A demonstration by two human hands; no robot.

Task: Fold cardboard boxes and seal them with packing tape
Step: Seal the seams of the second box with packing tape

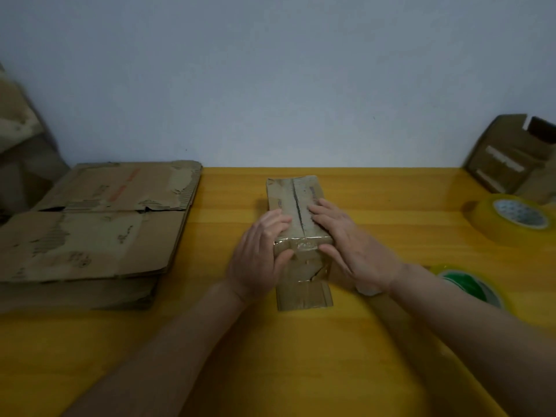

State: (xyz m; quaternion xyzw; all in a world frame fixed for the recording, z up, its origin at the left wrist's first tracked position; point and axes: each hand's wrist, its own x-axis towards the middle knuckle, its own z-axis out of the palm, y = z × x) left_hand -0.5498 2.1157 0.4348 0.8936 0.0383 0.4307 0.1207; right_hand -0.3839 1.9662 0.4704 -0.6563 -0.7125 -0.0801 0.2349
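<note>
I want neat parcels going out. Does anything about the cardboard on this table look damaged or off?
Yes. The small box under both hands shows a dark open gap along its top seam. The flattened boxes stacked at the left have their surface paper torn off in patches, baring the ribbing. The left hand and right hand rest on the small box.

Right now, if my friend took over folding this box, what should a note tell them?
Left hand and right hand: fingers flat on the small box's top, thumbs on its near end.
Box sits mid-table; near end already taped, top seam untaped.
Tape rolls wait right: yellow roll and green-core roll.
Flat cardboard stack left: still to fold and seal.
</note>
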